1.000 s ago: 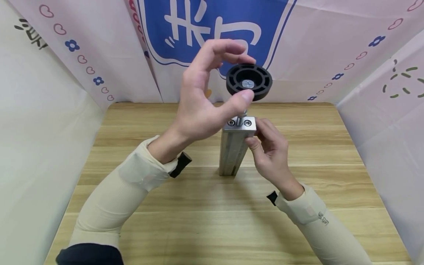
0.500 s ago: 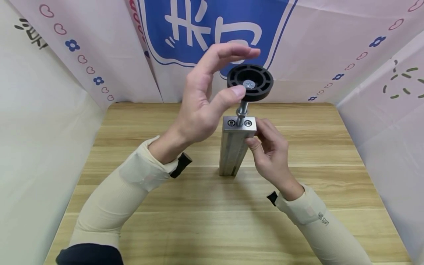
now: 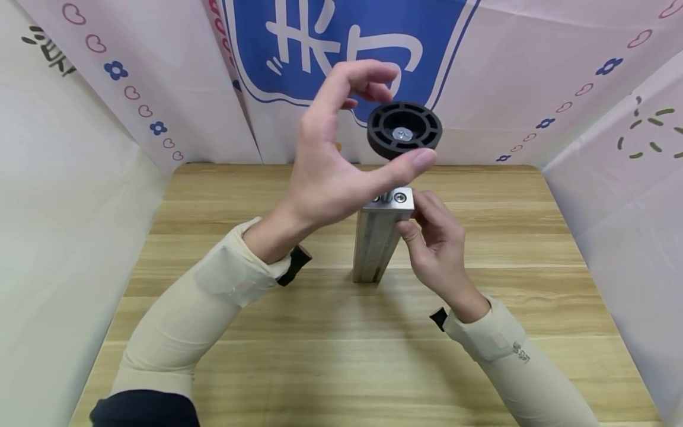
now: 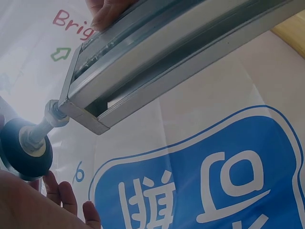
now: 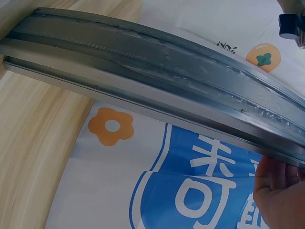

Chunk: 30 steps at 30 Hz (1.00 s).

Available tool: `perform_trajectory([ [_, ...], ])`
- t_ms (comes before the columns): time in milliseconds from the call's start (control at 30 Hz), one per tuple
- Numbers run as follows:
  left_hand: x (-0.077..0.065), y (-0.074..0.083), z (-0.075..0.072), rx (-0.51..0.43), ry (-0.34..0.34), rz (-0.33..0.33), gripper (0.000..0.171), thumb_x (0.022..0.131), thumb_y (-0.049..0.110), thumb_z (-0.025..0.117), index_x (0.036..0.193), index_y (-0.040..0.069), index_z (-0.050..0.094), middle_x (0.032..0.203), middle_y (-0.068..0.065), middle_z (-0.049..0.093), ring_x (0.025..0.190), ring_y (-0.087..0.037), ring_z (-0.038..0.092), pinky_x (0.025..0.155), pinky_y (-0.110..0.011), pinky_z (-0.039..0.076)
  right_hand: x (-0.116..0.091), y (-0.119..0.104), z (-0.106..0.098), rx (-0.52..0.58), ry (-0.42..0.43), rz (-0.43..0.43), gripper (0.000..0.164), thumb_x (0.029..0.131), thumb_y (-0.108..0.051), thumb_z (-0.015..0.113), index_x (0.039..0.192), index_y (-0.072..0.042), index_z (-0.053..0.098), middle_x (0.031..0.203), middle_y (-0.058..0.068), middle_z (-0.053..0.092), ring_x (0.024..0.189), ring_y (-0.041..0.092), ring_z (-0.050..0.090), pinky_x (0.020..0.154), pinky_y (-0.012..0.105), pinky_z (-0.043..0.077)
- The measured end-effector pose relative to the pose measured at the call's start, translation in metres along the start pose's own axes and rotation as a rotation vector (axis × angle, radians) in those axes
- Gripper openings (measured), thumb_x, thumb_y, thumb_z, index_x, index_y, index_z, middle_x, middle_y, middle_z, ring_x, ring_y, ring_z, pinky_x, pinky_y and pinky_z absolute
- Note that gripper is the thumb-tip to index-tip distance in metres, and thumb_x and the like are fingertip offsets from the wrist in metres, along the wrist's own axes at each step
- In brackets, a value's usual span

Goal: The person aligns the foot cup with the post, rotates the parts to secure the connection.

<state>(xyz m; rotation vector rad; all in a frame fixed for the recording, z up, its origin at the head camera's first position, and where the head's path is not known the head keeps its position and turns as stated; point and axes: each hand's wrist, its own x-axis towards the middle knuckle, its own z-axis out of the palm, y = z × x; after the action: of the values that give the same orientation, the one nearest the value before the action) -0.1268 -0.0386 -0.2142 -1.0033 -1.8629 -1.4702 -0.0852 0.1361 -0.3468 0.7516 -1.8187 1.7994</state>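
An aluminium profile (image 3: 373, 243) stands upright on the wooden table, with a metal end plate and bolts on its top. Out of that plate rises a threaded stem carrying a black round levelling foot (image 3: 380, 142). My left hand (image 3: 333, 163) is around the foot: the thumb lies along its near rim, and the bent fingers are at its far left side. In the left wrist view, the stem and nut (image 4: 56, 113) show between foot and plate. My right hand (image 3: 440, 249) grips the profile near its top, thumb in front; most of its fingers are hidden behind.
The wooden table (image 3: 320, 367) reaches back to a printed cloth wall (image 3: 507, 71) with a blue sign. White cloth walls close off both sides. A black strap piece (image 3: 294, 265) sticks out from the left sleeve cuff.
Half a second ago the left fingers were straighter and away from the foot. Now the thumb has swung right across its near rim, and the fingers have bent back leftward. The right hand has stayed put.
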Motion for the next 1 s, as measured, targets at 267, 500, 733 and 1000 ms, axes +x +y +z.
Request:
perform_trajectory([
  [267,0.0001,-0.0022,0.0003,-0.010,0.019,0.022,0.067,0.074,0.022,0.090,0.126,-0.009,0.061,0.119,-0.019,0.069,0.110,-0.016,0.062,0.102,-0.028,0.040,0.0003,0.0005,-0.0004,-0.004,-0.003,-0.001,0.064,0.098,-0.032,0.070,0.132,0.021,0.059,0.113,-0.006,0.066,0.096,0.010,0.059,0.084,0.021,0.053],
  [500,0.0000,-0.0042,-0.0007,-0.035,0.014,0.036,0.065,0.075,0.021,0.088,0.125,-0.010,0.061,0.117,-0.019,0.070,0.110,-0.015,0.063,0.102,-0.029,0.041,-0.0003,0.0006,-0.0006,-0.007,-0.003,0.001,0.060,0.098,-0.029,0.070,0.132,0.020,0.059,0.113,-0.006,0.066,0.096,0.010,0.059,0.084,0.021,0.053],
  [733,0.0006,-0.0072,-0.0016,-0.118,-0.019,0.067,0.060,0.080,0.023,0.076,0.123,-0.014,0.057,0.115,-0.024,0.072,0.112,-0.018,0.067,0.099,-0.030,0.045,-0.0005,0.0008,-0.0006,-0.013,-0.004,0.002,0.060,0.098,-0.029,0.070,0.132,0.019,0.060,0.113,-0.006,0.067,0.096,0.011,0.060,0.084,0.021,0.053],
  [1000,-0.0001,-0.0087,-0.0010,-0.231,-0.082,0.064,0.049,0.087,0.016,0.057,0.123,-0.018,0.053,0.121,-0.031,0.070,0.116,-0.026,0.070,0.104,-0.037,0.050,0.0001,0.0000,0.0002,-0.018,-0.001,0.014,0.060,0.097,-0.031,0.070,0.132,0.018,0.061,0.113,-0.005,0.067,0.096,0.012,0.060,0.086,0.022,0.054],
])
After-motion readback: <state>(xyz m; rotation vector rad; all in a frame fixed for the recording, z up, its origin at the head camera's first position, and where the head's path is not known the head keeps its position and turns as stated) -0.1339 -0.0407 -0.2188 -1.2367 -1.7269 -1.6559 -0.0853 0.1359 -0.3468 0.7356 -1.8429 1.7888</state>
